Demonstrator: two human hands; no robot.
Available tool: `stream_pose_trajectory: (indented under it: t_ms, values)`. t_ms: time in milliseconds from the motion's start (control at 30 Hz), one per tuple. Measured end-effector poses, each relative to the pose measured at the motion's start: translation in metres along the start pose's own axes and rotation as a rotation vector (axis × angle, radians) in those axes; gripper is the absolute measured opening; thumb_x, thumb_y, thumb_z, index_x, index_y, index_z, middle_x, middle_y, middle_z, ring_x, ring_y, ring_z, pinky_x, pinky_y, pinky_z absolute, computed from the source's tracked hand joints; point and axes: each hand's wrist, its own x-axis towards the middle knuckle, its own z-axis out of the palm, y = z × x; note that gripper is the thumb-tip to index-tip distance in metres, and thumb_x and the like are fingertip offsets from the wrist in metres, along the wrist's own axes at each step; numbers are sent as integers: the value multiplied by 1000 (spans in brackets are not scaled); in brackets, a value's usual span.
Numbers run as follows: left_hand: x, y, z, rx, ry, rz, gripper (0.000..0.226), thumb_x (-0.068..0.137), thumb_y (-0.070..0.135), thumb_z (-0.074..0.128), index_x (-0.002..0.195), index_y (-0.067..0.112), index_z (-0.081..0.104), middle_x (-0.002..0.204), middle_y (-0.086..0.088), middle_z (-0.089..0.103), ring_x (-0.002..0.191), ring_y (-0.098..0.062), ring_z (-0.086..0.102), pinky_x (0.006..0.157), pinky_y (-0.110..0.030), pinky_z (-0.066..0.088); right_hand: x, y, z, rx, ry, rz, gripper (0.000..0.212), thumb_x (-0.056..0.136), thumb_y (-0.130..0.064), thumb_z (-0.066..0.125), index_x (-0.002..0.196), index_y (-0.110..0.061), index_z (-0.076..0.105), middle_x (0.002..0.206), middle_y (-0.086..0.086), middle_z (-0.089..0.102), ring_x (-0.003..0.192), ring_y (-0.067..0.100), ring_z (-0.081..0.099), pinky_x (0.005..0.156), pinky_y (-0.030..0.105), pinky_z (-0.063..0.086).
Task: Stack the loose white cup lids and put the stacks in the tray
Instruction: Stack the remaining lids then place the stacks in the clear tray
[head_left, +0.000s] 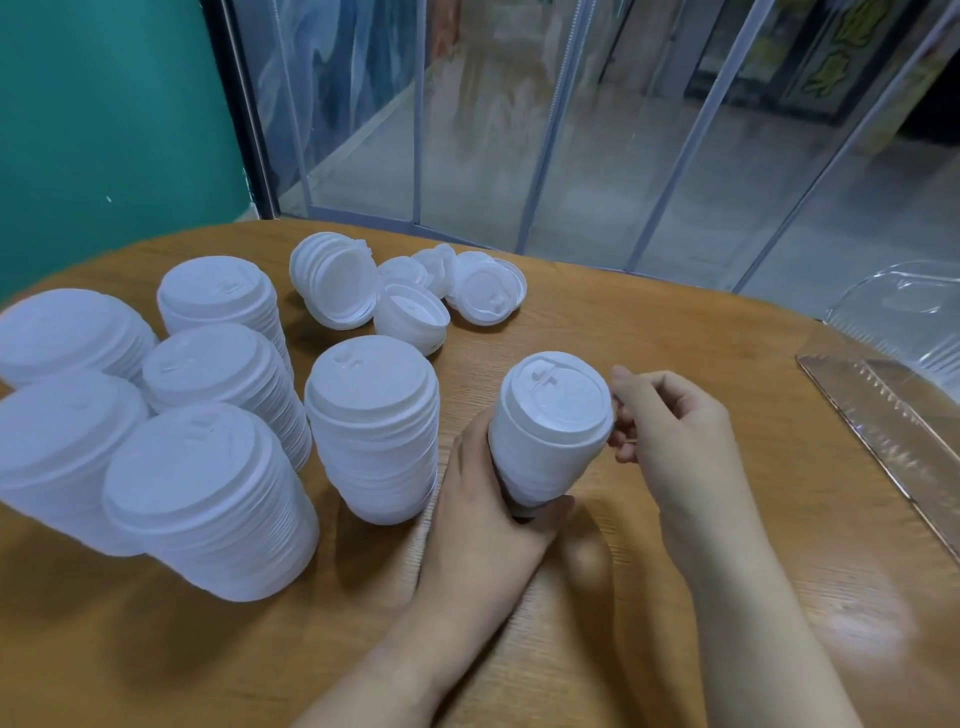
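Note:
My left hand (483, 499) grips the lower part of a short stack of white cup lids (550, 431), held tilted above the wooden table. My right hand (670, 421) is at the stack's right side with its fingers curled, fingertips touching the top lid's rim. Several upright lid stacks (208, 499) stand at the left, and one more stack (376, 431) stands just left of my left hand. A heap of loose lids (410, 291) lies at the back of the table. The clear plastic tray (893, 322) sits at the right edge.
The round wooden table (649, 322) ends near a teal wall on the left and glass panels behind. A shiny ribbed strip (878, 421) lies in front of the tray at the right.

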Motion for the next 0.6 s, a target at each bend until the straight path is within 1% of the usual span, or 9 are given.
stream_pose_trajectory:
  t_ms: [33, 67, 133, 167, 200, 267, 367, 467, 600]
  values:
    - [0, 0, 0, 2, -4, 1, 87, 67, 30, 92, 140, 32, 45, 130, 21, 58, 123, 2, 53, 99, -17, 42, -2, 0, -4, 2, -5, -42, 23, 96, -34, 71, 80, -17, 65, 72, -7, 63, 68, 13, 60, 65, 31, 46]
    - [0, 0, 0, 2, -5, 1, 88, 67, 30, 92, 141, 31, 45, 132, 19, 58, 124, 1, 53, 101, -21, 43, -5, 0, -7, -12, -28, -98, 21, 92, -43, 73, 92, -22, 68, 84, -10, 70, 79, 11, 66, 70, 30, 50]
    - [-1, 1, 0, -18, -2, -11, 88, 68, 31, 91, 143, 30, 44, 134, 17, 59, 126, -2, 54, 103, -29, 46, -13, -1, -11, -84, -110, -218, 47, 79, -58, 71, 117, -31, 67, 114, -13, 72, 104, 3, 67, 82, 21, 54]
    - [0, 1, 0, -31, 0, -21, 88, 69, 33, 90, 144, 30, 44, 135, 16, 59, 127, -5, 55, 104, -34, 48, -16, -1, -10, -130, -146, -261, 60, 74, -61, 70, 127, -33, 63, 125, -15, 69, 114, 1, 64, 87, 17, 52]
    - [0, 1, 1, -41, 2, -27, 88, 69, 35, 90, 144, 29, 44, 135, 14, 60, 127, -7, 56, 103, -37, 49, -20, -1, -7, -167, -181, -295, 67, 72, -61, 71, 133, -34, 61, 131, -17, 66, 121, -1, 60, 91, 14, 50]
    - [1, -1, 3, -40, 2, -29, 87, 69, 37, 90, 143, 26, 45, 134, 11, 61, 125, -10, 58, 101, -41, 50, -23, 3, 0, -221, -231, -358, 70, 70, -59, 75, 134, -34, 61, 131, -23, 64, 124, -1, 59, 94, 11, 45]
    - [0, -1, 4, -19, -3, -13, 86, 71, 33, 91, 143, 21, 46, 134, 8, 60, 125, -10, 58, 101, -38, 50, -23, 9, 6, -252, -234, -405, 65, 71, -54, 81, 130, -34, 63, 127, -24, 66, 121, 0, 61, 95, 9, 42]
    - [0, -2, 1, -6, -11, -2, 85, 72, 31, 90, 143, 23, 45, 135, 11, 58, 124, -6, 56, 101, -27, 47, -23, 11, 4, -258, -224, -381, 64, 72, -44, 85, 131, -35, 62, 127, -23, 66, 119, 1, 62, 95, 9, 43]
    - [0, 0, 1, -3, -12, 6, 83, 73, 31, 89, 143, 25, 45, 133, 14, 56, 122, -1, 53, 97, -11, 40, -24, 10, 6, -250, -217, -344, 71, 72, -43, 84, 137, -33, 59, 128, -30, 63, 121, -4, 59, 95, 8, 43]
